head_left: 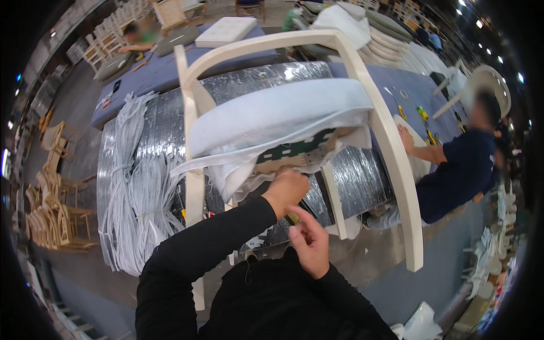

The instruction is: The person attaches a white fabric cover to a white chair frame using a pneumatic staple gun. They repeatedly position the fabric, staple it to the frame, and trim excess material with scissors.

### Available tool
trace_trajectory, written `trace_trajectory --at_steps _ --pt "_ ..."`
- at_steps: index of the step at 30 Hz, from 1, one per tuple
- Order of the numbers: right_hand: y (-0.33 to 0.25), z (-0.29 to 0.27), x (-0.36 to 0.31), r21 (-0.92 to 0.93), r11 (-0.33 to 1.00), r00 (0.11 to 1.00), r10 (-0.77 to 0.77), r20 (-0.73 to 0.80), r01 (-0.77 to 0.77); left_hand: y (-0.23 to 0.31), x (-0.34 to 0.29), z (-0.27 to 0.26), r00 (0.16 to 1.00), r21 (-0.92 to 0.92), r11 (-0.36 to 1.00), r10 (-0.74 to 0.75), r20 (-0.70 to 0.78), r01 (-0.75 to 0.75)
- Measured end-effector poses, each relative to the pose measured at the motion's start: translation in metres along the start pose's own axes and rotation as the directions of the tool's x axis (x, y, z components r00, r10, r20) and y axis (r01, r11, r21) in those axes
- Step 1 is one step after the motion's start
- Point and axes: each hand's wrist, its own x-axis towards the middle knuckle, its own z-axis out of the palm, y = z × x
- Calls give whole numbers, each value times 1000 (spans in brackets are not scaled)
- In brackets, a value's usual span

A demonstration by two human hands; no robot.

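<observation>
A cream wooden chair frame (pixel 391 153) lies tipped before me, its curved back rail at the far side. Pale blue-white ribbed fabric (pixel 277 116) covers its padded seat, and the loose edge hangs toward me. Under that edge show dark green webbing (pixel 297 145) and a perforated tan strip. My left hand (pixel 288 191) is closed at the hanging edge; what its fingers hold is hidden. Lower and to the right, my right hand (pixel 311 242) has its thumb and index finger apart, with nothing visible held. A small yellow-green thing shows beside its index finger, too little to name.
Bundled white strips (pixel 127 209) lie left on the plastic-wrapped work surface (pixel 266 76). Behind is a blue-covered table (pixel 238 59) with a white cushion (pixel 226 32). A co-worker (pixel 464 164) stands at the right, near yellow-handled tools (pixel 432 137). Wooden chairs (pixel 56 212) stand at the left.
</observation>
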Motion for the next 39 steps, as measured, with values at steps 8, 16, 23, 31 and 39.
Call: trace_trajectory --at_steps 8,16,23,31,39 --pt "-30 25 -22 -165 984 982 95 162 -68 15 11 -19 997 -29 999 -40 -59 39" --pt "-10 69 -44 -219 966 831 9 557 137 20 15 -39 987 -120 993 -33 -158 14" --pt "-58 47 -7 -255 967 1000 -18 -5 16 4 -1 -69 956 -180 979 -136 -259 91" --pt "-27 73 1 -371 843 921 -339 193 388 3 9 -49 978 -152 978 -160 -131 140" --pt "-18 71 -1 -246 898 907 -281 314 364 1 10 -25 986 -187 980 -100 -130 74"
